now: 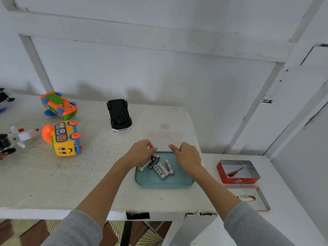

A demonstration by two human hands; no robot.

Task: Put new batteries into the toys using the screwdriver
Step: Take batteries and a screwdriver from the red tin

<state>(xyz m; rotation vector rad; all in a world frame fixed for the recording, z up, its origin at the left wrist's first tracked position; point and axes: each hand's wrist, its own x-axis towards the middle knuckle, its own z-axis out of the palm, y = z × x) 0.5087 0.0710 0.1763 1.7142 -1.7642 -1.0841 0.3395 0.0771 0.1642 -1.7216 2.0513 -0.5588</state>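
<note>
Several AA batteries [162, 168] lie in a teal tray [179, 183] near the table's front. My left hand [140, 152] hovers over the tray's far left corner. Its fingers are curled round a small white thing that looks like a battery end. My right hand [187, 154] is over the tray's far right corner with its fingers curled, its thumb pointing left and nothing visible in it. A red-handled screwdriver [234, 172] lies in an open red tin [237, 180] to the right. A black and white toy car [119, 114] lies upside down behind the tray.
An orange and green toy car [58, 105] lies upside down at the back left. A yellow bus [63, 139] lies on its side, with a white toy plane [19, 137] further left. A translucent lid [165, 134] lies just beyond the tray. The tin's lid [248, 197] rests on the lower right table.
</note>
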